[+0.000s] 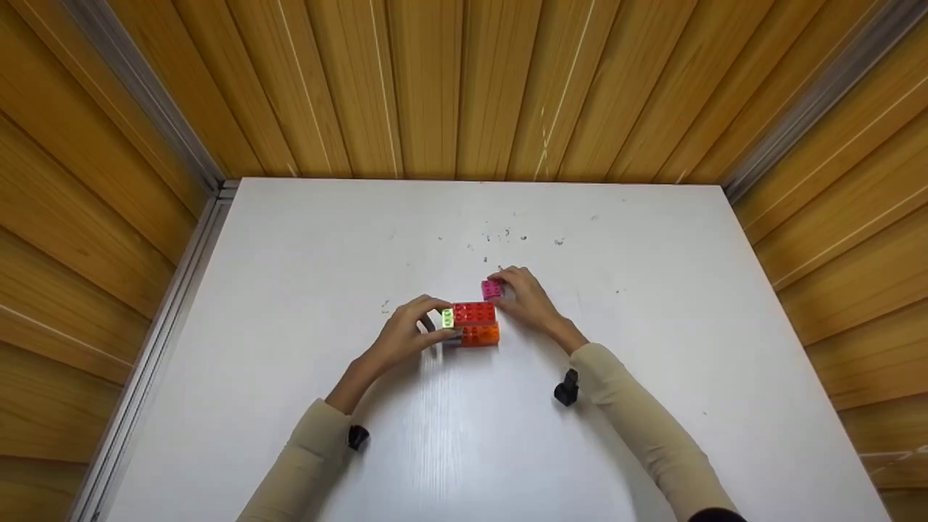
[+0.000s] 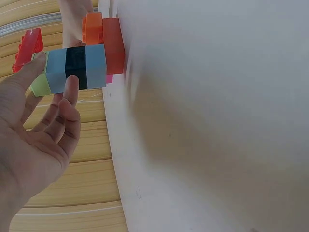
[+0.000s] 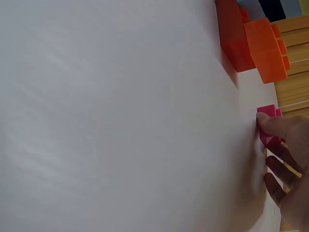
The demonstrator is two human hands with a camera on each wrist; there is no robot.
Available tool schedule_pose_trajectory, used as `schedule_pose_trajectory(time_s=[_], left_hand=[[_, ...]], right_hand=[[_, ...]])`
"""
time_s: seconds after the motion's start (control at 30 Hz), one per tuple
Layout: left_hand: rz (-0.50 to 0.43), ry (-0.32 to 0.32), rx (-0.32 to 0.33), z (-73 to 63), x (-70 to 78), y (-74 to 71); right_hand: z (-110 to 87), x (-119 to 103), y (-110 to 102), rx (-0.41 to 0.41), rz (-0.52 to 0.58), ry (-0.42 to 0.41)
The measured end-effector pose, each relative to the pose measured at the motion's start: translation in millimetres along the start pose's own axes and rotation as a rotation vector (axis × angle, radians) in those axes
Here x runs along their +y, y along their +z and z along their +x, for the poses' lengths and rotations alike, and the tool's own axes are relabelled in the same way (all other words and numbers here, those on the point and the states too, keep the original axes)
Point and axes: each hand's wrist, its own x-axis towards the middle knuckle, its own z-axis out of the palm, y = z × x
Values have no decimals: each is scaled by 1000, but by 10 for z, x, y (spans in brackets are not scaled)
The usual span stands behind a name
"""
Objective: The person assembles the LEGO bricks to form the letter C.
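Note:
A stack of toy building bricks stands on the white table. In the left wrist view it has a red-orange brick (image 2: pixel 114 46) at the bottom, an orange brick (image 2: pixel 92 28), blue bricks (image 2: pixel 56 71) around a black brick (image 2: pixel 76 67), and a lime green brick (image 2: pixel 41 84). A red brick (image 1: pixel 475 312) lies across the top. My left hand (image 1: pixel 399 332) grips the stack's column between thumb and fingers. Just beyond the stack, my right hand (image 1: pixel 531 301) pinches a small pink brick (image 1: pixel 491 288), apart from the stack and low at the table.
The white table (image 1: pixel 290 246) carries scattered dark marks (image 1: pixel 507 235) behind the bricks. Wood-patterned walls (image 1: pixel 428 87) close in its back and sides. A small black device sits by the left sleeve (image 1: pixel 358 437), and another black device (image 1: pixel 565 389) by the right one.

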Motion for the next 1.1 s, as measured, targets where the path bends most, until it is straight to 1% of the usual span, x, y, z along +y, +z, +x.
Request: schedule_pose_trajectory(time_s=[0.1,0.23,0.37,0.47,0.57,0.7,0.9,1.03,1.1], left_hand=[[-8,1,6,7,-1,4],[-5,-7,11,11,-5,5],[61,-18,7,11,15,10],[120,-25,7,14,41,9],[154,-15,13,14,53,4],[194,19,34,-7,45,5],[227,38,62,-38,38,7],[240,55,54,-20,44,3],[240,61,46,-4,50,0]], right_hand=[[-48,12,-35,-5,18,22],[-97,28,-94,0,39,28],[-146,43,-147,14,78,20],[-182,38,-176,48,113,4],[-221,11,-206,79,142,-26],[-273,-64,-264,85,179,-52],[-367,-191,-360,93,242,-51],[-454,-264,-419,102,259,-41],[-489,-299,-439,103,261,-49]])
